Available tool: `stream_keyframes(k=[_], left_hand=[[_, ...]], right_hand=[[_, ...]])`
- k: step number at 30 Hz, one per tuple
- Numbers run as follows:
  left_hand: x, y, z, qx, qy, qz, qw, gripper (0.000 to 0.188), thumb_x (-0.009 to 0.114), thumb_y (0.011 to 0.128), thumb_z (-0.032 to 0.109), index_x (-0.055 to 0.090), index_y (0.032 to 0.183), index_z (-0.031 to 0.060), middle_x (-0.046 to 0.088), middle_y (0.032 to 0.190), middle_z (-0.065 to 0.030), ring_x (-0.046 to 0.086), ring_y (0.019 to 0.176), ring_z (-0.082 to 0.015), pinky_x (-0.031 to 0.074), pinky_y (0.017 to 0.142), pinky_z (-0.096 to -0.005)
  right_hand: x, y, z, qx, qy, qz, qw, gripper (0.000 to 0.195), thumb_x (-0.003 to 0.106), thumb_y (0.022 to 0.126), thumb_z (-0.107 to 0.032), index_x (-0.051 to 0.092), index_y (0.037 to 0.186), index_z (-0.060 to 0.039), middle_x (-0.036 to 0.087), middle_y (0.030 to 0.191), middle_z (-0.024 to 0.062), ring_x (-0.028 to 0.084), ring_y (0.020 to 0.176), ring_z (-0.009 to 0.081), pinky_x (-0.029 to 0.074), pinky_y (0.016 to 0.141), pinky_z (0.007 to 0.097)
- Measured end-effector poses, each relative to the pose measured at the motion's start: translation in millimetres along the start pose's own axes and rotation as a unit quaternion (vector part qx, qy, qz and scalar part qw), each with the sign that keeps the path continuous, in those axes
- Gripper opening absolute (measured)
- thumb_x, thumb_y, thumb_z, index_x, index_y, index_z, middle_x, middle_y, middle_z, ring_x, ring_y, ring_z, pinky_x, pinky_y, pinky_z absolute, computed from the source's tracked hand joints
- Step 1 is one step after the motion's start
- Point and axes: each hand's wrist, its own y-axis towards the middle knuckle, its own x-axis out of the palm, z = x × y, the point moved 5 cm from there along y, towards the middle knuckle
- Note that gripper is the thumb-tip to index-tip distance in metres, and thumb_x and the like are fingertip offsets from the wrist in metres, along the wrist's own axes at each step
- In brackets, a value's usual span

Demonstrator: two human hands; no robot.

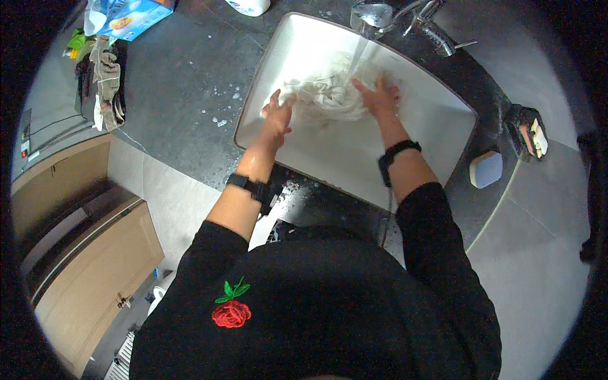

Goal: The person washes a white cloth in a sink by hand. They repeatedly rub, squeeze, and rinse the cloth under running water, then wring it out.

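Note:
A wet white cloth (332, 90) lies bunched in the white sink basin (332, 147). A stream of water (359, 54) from the chrome faucet (373, 19) falls on or beside it. At the cloth's left side is my left hand (278, 116), wet, its fingers apart; whether the fingertips touch the cloth is unclear. My right hand (380, 99) is at the cloth's right side with fingers spread, partly blurred. Neither hand grips anything. Both wrists wear black straps.
The dark countertop (185, 95) bears water drops left of the basin. At its far left are a blue box (135, 21) and hanging grey cloths (107, 80). A white bottle (249, 5) stands behind. Right of the basin lie a sponge (487, 169) and a soap dish (527, 133).

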Motion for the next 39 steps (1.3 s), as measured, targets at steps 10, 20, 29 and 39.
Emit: stream_keyframes(k=[10,20,29,39], left_hand=[[69,96,-29,0.017,-0.282,-0.343,0.896,0.049,0.051,0.087,0.039,0.046,0.124,0.0080,0.052,0.119,-0.0112,0.051,0.105,-0.0276,0.039,0.093,-0.0435],[33,-24,23,0.068,0.025,-0.165,0.984,0.059,0.065,0.076,0.025,0.043,0.126,0.0030,0.054,0.114,-0.0087,0.052,0.103,-0.0211,0.043,0.085,-0.0344],[66,78,0,-0.052,-0.215,-0.235,0.946,0.066,0.050,0.084,0.052,0.039,0.128,0.0044,0.043,0.129,-0.0137,0.046,0.111,-0.0300,0.039,0.090,-0.0457],[66,-1,-4,0.159,0.035,-0.204,0.965,0.041,0.050,0.087,0.032,0.048,0.120,0.0088,0.056,0.112,-0.0105,0.052,0.102,-0.0230,0.042,0.089,-0.0356]], right_hand=[[-25,-86,-66,-0.341,0.096,-0.119,0.927,0.039,0.060,0.074,-0.032,0.058,0.102,-0.0057,0.060,0.104,0.0156,0.056,0.100,0.0313,0.046,0.085,0.0416],[-15,20,23,-0.278,0.020,0.042,0.959,0.059,0.057,0.077,-0.045,0.046,0.123,-0.0100,0.049,0.121,0.0150,0.042,0.116,0.0308,0.033,0.095,0.0473],[41,-13,-57,-0.260,0.123,-0.240,0.927,0.046,0.053,0.078,-0.045,0.056,0.103,-0.0070,0.057,0.107,0.0191,0.058,0.095,0.0352,0.046,0.080,0.0437],[-6,-25,-35,-0.274,0.066,-0.090,0.955,0.029,0.046,0.085,-0.038,0.051,0.091,-0.0100,0.059,0.096,0.0154,0.060,0.081,0.0364,0.048,0.071,0.0489]])
